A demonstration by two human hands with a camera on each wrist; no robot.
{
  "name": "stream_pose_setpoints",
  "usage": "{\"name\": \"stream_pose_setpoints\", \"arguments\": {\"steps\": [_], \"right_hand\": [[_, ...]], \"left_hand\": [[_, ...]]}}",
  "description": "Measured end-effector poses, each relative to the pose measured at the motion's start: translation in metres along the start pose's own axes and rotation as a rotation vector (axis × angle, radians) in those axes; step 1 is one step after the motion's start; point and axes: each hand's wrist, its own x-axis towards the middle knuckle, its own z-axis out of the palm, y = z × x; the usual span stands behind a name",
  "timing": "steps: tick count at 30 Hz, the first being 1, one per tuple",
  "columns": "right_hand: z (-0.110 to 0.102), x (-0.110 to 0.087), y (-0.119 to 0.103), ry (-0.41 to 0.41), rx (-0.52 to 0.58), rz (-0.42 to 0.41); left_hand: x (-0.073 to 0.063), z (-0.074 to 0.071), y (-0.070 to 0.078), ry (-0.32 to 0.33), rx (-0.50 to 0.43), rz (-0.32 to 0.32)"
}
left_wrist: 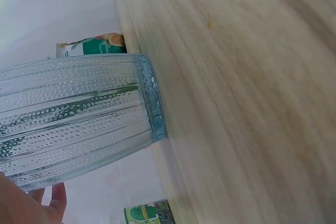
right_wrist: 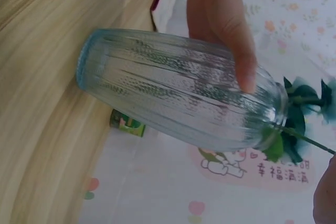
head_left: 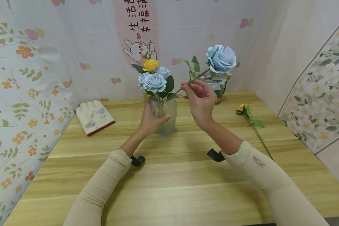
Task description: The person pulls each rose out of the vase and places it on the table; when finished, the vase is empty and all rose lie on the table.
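Vase (head_left: 168,124) is held upright on the table (head_left: 169,191) by the left hand (head_left: 151,118), wrapped round it, presumably against tipping. One blue rose (head_left: 221,59) is pinched by its stem (head_left: 202,73) in the right hand (head_left: 201,101), angled to the rim (right_wrist: 284,100), likely for aim (whether the tip is inside can't be told).

Clear vase (head_left: 168,127) holding flowers (head_left: 154,82) stands upright toward the desk's back edge (head_left: 127,103); blue rose (head_left: 221,59) slants, stem at the rim.
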Motion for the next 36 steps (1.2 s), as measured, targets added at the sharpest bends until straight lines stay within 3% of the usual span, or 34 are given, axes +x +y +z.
{"name": "stream_pose_setpoints", "arguments": {"steps": [5, 13, 22, 27, 36], "right_hand": [[-0.009, 0.005, -0.015, 0.035, 0.045, -0.051], [-0.032, 0.01, -0.046, 0.11, 0.122, -0.049], [-0.076, 0.007, -0.058, 0.046, -0.023, -0.074], [-0.104, 0.003, -0.061, 0.012, -0.076, 0.011], [-0.143, 0.002, -0.067, 0.032, -0.083, 0.314]], "left_hand": [[-0.001, -0.001, -0.001, -0.007, 0.006, -0.02], [-0.002, 0.0, -0.002, -0.012, -0.003, -0.046], [-0.001, 0.0, -0.001, -0.008, 0.024, -0.034], [-0.001, 0.001, 0.0, -0.008, 0.016, -0.034], [0.0, 0.0, 0.0, -0.003, 0.017, -0.022]]}}
